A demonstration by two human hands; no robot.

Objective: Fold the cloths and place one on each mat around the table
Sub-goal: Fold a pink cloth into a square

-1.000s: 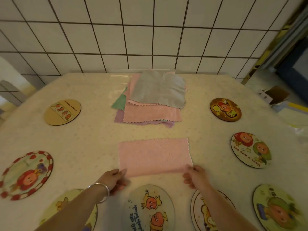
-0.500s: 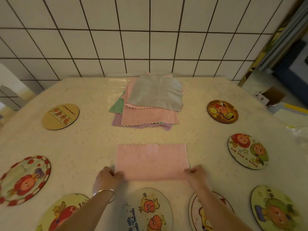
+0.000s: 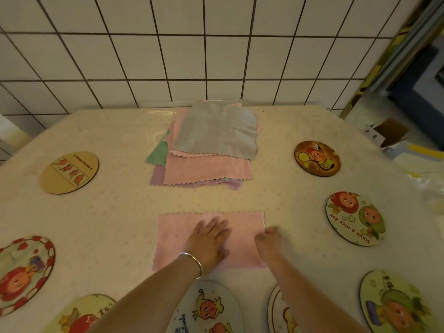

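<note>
A pink cloth (image 3: pixel 173 236), folded into a rectangle, lies flat on the table in front of me. My left hand (image 3: pixel 209 239) rests palm down on its middle with fingers spread. My right hand (image 3: pixel 270 241) pinches the cloth's right edge. Behind it sits a stack of unfolded cloths (image 3: pixel 211 150) with a grey one on top, pink, green and purple below. Round picture mats ring the table: one at the far left (image 3: pixel 69 173), one at the far right (image 3: pixel 317 158), one at the right (image 3: pixel 354 218), and several along the near edge.
The table (image 3: pixel 108 212) has a pale dotted cover and butts against a white tiled wall (image 3: pixel 192 56). A cardboard box (image 3: pixel 389 132) and clutter lie beyond the table's right edge.
My left hand has left the cloth's near-left corner and moved onto the middle of the cloth, flat. My right hand has shifted from the near-right corner up along the right edge.
</note>
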